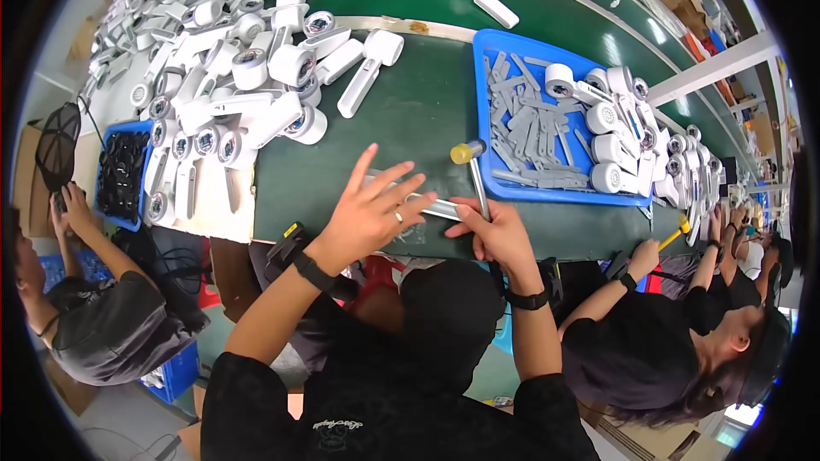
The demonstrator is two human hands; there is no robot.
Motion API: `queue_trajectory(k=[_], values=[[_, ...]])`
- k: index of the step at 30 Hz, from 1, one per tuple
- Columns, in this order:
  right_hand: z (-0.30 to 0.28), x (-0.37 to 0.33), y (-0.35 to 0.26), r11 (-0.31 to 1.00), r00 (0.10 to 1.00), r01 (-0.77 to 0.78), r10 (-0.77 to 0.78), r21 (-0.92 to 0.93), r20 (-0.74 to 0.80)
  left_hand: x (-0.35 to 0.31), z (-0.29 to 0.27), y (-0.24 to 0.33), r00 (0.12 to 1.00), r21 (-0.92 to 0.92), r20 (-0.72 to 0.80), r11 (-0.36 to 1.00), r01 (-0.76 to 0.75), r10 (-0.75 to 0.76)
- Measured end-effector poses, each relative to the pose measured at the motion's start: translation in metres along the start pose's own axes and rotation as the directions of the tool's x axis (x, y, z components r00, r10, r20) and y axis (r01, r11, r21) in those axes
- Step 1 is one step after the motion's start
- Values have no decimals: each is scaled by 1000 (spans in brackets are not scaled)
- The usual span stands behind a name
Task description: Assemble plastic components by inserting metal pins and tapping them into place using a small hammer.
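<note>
Head view | left hand (369, 209) flat, fingers spread, pressing grey part (427, 205) at centre | right hand (495, 235) closed around hammer (471, 172) | risk: a blow may strike the spread fingers

You work under bright, even overhead light. It glares in pale streaks off the glossy dark-green conveyor belt (598, 26) at upper right, and daylight blows out the far right edge. Shadows under your hands stay soft and short. The fisheye bends the long green bench (401, 119) hard toward the rim, where a black border closes in and detail smears slightly.
</note>
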State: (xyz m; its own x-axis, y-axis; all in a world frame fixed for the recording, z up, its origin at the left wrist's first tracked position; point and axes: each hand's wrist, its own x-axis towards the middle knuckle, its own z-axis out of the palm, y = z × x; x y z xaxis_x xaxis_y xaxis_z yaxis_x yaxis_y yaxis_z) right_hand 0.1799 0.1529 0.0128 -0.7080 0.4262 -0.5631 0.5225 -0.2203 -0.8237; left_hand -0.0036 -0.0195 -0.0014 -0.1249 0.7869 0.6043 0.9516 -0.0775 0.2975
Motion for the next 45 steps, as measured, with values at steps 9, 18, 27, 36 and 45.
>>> queue_trajectory(k=[9,18,27,36,45], values=[[-6,2,6,996,997,77,-77,-37,-8,4,14,-4,965,-13,178,981,-193,192],[9,27,-8,989,994,104,-107,-109,-24,0,11,-21,983,24,120,989,-146,142],[3,33,-4,993,996,81,-83,-88,-22,-3,16,-24,987,24,54,988,-153,151],[16,-5,-11,968,957,246,-250,-41,-147,2,-2,-26,988,23,115,994,-102,99],[14,-75,22,593,666,220,-671,-775,-325,12,12,-21,984,-17,89,988,-156,157]])
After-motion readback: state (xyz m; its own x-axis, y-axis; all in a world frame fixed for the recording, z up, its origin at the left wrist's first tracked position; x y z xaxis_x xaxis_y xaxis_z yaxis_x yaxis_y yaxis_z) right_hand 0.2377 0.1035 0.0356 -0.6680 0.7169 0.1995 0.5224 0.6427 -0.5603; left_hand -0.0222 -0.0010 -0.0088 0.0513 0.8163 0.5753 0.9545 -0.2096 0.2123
